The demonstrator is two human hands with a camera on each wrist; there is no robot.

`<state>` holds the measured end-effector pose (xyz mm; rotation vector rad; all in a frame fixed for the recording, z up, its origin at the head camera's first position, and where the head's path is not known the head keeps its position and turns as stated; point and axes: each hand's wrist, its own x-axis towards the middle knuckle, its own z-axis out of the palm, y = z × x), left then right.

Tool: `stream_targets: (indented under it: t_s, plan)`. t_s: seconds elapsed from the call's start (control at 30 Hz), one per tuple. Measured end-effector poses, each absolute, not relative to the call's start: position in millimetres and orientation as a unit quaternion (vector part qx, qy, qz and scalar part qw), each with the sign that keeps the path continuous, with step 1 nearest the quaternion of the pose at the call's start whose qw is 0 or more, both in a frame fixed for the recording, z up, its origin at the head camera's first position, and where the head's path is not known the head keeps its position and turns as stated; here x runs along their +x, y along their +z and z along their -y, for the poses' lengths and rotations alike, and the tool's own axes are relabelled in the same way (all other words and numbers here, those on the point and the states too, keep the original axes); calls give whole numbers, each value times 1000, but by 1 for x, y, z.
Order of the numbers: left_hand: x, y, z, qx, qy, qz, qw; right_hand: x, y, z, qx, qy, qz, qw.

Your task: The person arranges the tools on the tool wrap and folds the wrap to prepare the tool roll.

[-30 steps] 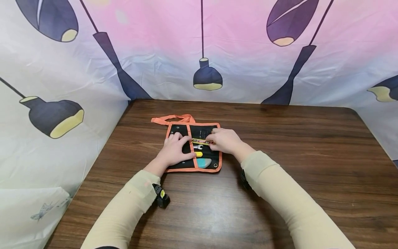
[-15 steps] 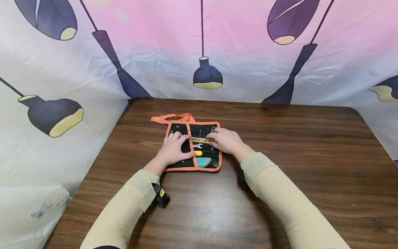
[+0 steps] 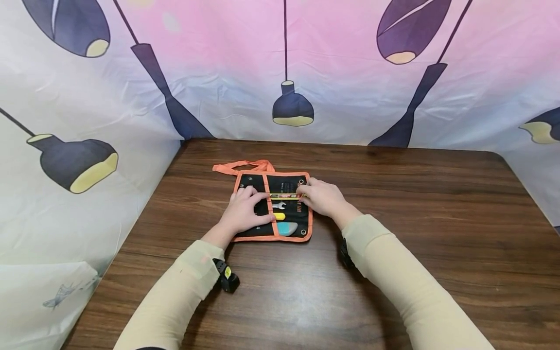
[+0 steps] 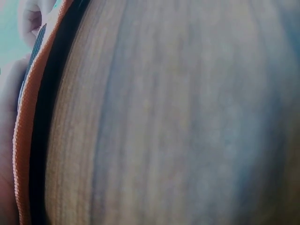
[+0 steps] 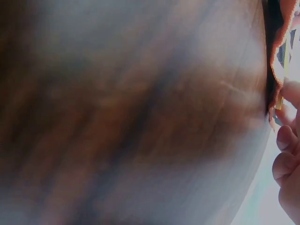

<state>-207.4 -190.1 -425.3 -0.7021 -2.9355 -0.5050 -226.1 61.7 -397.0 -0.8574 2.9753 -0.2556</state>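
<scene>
The right hand (image 3: pixel 323 198) has its fingertips curled onto the right end of a thin yellow tool (image 3: pixel 284 196), pinching it where it lies across the pouch (image 3: pixel 286 185). The left hand (image 3: pixel 243 212) lies flat on the pouch's left panel, fingers spread and nearly straight, pressing the fabric down; its index finger points right and touches the yellow tool's left end. The pouch is black with orange trim and lies flat on the table (image 3: pixel 393 243), left of centre and towards the far side. Just near of the yellow tool, a small wrench (image 3: pixel 279 206) sits in the right panel, then a yellow grip (image 3: pixel 279 216), then a teal tool (image 3: pixel 287 228) at the near edge. An orange strap (image 3: pixel 243 166) trails from the pouch's far left corner. Both hands hide parts of the panels. A printed curtain (image 3: pixel 218 87) rings the table. The wrist views are blurred, showing only table grain and the pouch's orange edge (image 4: pixel 28 117).
</scene>
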Motion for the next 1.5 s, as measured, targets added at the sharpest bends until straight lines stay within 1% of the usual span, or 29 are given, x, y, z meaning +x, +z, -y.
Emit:
stream_targets:
  t_s: [0.17, 0.47, 0.67, 0.8, 1.03, 1.23, 1.5]
  plan:
    - [-207, -425, 190, -232, -163, 958, 43, -228, -398, -58, -259, -89, -962, 18]
    - [-207, -423, 192, -246, -172, 953, 41, -228, -401, -44, -230, -142, -961, 58]
    - [-207, -425, 193, -235, -171, 956, 36, -229, -403, -48, -190, -165, -965, 74]
    - [-207, -424, 192, -237, -170, 956, 38, -227, -403, -54, -185, -168, -965, 74]
    - [-207, -426, 189, -275, -168, 946, 33, -221, -404, -63, -188, -164, -965, 76]
    - [-206, -424, 185, -287, -176, 941, 33, -215, -403, -70, -200, -163, -964, 64]
    - [-206, -425, 185, -282, -180, 942, 27, -219, -403, -60, -198, -157, -966, 64]
